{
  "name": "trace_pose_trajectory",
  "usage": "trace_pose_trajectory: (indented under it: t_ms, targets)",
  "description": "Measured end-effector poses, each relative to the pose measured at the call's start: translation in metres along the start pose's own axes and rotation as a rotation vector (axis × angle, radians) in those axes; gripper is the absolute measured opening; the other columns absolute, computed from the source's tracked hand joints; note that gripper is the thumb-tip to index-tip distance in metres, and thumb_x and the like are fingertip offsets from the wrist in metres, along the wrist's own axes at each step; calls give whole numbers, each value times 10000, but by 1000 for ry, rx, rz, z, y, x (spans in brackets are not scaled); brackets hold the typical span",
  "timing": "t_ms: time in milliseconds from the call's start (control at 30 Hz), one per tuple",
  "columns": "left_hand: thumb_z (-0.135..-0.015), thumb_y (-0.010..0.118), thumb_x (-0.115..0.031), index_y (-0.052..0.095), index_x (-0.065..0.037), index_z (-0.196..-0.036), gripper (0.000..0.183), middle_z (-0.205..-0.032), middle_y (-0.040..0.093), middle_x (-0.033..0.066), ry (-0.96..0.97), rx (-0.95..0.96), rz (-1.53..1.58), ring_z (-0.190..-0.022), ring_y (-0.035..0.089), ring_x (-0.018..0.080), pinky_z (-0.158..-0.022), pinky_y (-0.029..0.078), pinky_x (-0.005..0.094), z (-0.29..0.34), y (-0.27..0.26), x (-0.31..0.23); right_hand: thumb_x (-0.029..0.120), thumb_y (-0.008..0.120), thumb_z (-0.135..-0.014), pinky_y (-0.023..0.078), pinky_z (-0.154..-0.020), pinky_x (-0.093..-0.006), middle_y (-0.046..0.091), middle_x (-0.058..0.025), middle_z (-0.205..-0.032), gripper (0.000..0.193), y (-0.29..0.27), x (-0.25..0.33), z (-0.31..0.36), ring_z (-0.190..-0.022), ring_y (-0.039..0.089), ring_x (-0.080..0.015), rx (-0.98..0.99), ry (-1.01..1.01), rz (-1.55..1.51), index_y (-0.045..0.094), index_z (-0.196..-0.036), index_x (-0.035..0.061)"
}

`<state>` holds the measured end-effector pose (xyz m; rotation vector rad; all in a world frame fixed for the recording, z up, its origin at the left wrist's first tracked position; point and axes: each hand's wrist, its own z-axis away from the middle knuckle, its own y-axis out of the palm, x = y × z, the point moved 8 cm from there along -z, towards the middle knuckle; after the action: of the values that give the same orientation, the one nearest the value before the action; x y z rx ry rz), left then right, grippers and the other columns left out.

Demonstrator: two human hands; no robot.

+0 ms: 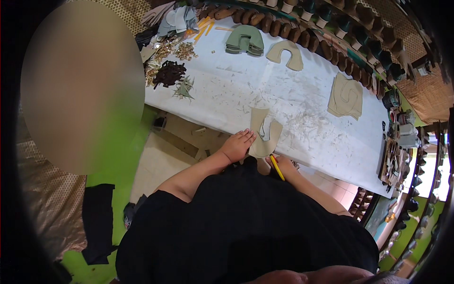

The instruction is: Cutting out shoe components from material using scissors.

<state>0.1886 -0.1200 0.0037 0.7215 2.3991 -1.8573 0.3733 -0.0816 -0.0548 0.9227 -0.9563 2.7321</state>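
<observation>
A beige U-shaped piece (257, 137) of sheet material, perhaps leather, lies at the table's near edge. Its rounded end faces me, and white table shows through part of the gap between its arms. My left hand (239, 144) rests flat on its left side, fingers stretched out. Close to the rounded end, my right hand (286, 165) grips a slim yellow tool (277, 168); whether it is a pen or a knife I cannot make out.
Green U-shaped pieces (244, 40) are stacked at the back, beside a beige one (286, 55). More beige pieces (345, 96) lie at right. Dark strips (169, 73) and small gold parts (185, 51) are heaped at left. Shoe lasts (285, 31) line the far edge.
</observation>
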Motion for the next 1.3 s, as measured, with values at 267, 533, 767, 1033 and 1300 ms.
trace_pose_trajectory:
  t_ms: [267, 533, 767, 1033, 1300]
  targets:
    - [-830, 534, -121, 597, 2, -1205, 400, -1230, 616, 163, 46, -32, -47, -1161, 588, 298, -1005, 451, 418, -5, -1, -9, 742, 372, -879, 476, -706, -453, 618, -277, -733, 839, 7, -14, -10, -764, 617, -434, 107, -23, 27, 627, -741, -45]
    - [-878, 499, -143, 616, -34, -1185, 346, -1218, 633, 114, 125, -8, -23, -1134, 603, 269, -1006, 450, 390, -12, 5, 9, 750, 316, -891, 474, -708, -439, 597, -259, -696, 871, 12, -15, -11, -767, 623, -412, 155, -51, -15, 608, -718, -53]
    - [-881, 482, -157, 617, -35, -1181, 351, -1217, 634, 125, 43, -5, -19, -1142, 600, 267, -1015, 445, 392, -13, 6, 6, 747, 420, -856, 491, -739, -426, 654, -249, -787, 809, 2, -1, -6, -821, 641, -412, 86, 39, -50, 667, -843, -24]
    - [-874, 496, -145, 620, -32, -1174, 343, -1211, 636, 123, 48, -30, -12, -1126, 611, 261, -1003, 456, 386, -8, 6, 7, 743, 414, -859, 497, -774, -456, 658, -280, -850, 814, -4, 9, 0, -876, 632, -444, 79, 29, 34, 671, -871, -30]
    - [-875, 562, -223, 609, -38, -1203, 380, -1237, 622, 109, 69, 45, 67, -1171, 579, 258, -1022, 433, 385, -14, 7, 0, 744, 259, -898, 480, -769, -457, 640, -282, -820, 867, 2, -16, -9, -858, 623, -442, 172, -13, 135, 670, -854, -18]
